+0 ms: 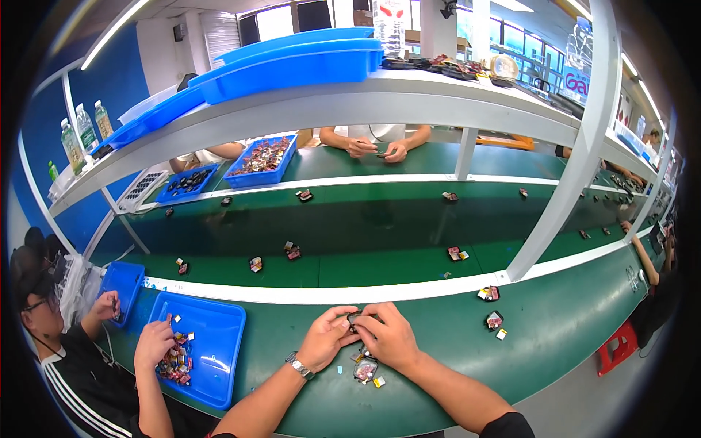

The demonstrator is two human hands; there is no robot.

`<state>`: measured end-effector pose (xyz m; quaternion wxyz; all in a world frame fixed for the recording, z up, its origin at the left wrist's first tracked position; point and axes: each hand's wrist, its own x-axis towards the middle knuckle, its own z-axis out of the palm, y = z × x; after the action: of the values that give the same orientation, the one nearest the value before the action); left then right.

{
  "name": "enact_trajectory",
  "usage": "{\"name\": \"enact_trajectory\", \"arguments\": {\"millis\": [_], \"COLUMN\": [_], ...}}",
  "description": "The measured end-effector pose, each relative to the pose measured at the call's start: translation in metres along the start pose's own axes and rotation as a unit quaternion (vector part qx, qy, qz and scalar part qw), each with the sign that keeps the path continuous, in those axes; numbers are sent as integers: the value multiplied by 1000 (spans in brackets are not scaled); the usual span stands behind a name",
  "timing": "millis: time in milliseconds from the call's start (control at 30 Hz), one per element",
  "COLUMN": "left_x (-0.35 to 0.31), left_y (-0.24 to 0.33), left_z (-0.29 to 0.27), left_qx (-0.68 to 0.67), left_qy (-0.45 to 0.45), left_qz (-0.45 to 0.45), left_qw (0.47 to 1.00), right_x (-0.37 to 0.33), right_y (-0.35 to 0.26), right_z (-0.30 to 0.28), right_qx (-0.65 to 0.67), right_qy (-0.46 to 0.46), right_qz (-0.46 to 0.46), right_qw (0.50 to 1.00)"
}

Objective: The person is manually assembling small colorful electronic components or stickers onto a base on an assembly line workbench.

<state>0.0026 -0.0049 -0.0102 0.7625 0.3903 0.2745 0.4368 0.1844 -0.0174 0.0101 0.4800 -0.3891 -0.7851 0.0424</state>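
My left hand (326, 340), with a metal watch on its wrist, and my right hand (388, 337) meet over the green work table. Their fingers are closed around a small black part (353, 320), mostly covered by the fingertips. Just below them on the table lies a small electronic assembly (365, 370) in a dark rounded housing, with a yellow-and-white tab (379, 382) beside it. A tiny light-blue scrap (339, 370) rests to its left.
At left a co-worker's hand (155, 343) reaches into a blue tray (232, 343) of small components. Beyond a white rail (321, 294), a dark-green conveyor (343, 219) carries scattered assemblies. A metal shelf (438, 102) spans overhead. More assemblies (494, 320) lie to my right.
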Motion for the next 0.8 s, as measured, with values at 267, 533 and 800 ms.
{"name": "enact_trajectory", "arguments": {"millis": [267,533,800], "left_x": [2,0,0], "left_y": [-1,1,3], "left_z": [1,0,4], "left_qx": [-1,1,8], "left_qy": [6,10,16], "left_qz": [-6,-17,-22], "left_qw": [1000,1000,1000], "right_x": [-1,4,4], "right_y": [-13,-11,-5], "right_z": [2,-1,-4], "right_qx": [-76,-84,-61], "right_qy": [-13,-17,-19], "right_qz": [5,-31,-38], "right_qw": [997,996,997]}}
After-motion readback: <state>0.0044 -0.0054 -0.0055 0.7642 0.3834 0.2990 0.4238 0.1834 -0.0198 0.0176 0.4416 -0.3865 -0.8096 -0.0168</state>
